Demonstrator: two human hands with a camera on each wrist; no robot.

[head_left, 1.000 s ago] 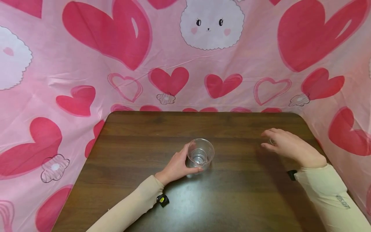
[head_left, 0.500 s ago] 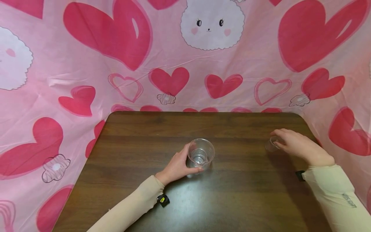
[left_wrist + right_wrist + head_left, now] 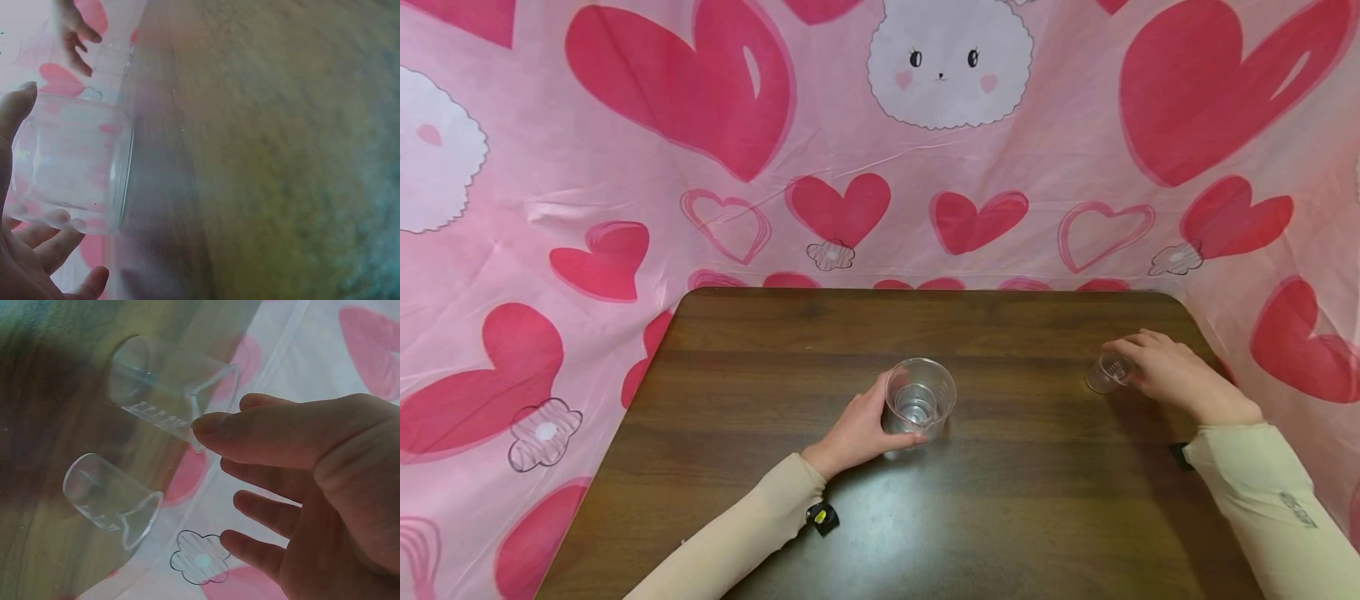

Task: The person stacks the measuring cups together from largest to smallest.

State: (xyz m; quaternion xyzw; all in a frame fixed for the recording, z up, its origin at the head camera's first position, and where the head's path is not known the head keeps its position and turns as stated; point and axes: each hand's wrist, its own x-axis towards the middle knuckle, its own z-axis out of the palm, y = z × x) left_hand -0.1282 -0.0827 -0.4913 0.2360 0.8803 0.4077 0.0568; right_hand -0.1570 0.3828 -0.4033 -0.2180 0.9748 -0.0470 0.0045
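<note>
In the head view my left hand (image 3: 857, 429) grips a large clear cup (image 3: 938, 390) upright on the wooden table, thumb in front and fingers round its far side. The left wrist view shows several fingers (image 3: 56, 247) curved along the wall of this cup (image 3: 75, 162). Toward the right, my right hand (image 3: 1176, 375) is over a small clear measuring cup (image 3: 1103, 379) with printed marks. Its thumb (image 3: 250, 434) overlaps the rim of the measuring cup (image 3: 162, 387) in the right wrist view; the other fingers reach out loosely, spread apart.
A second small marked cup (image 3: 109, 497) stands near the first in the right wrist view; in the head view it is hidden. The brown table (image 3: 775, 350) has rounded back corners. A pink heart-patterned cloth (image 3: 820, 150) hangs around it.
My right hand has drawn back to the right, leaving the small measuring cup in plainer sight beside its fingers. The left hand and the large cup have stayed in place.
</note>
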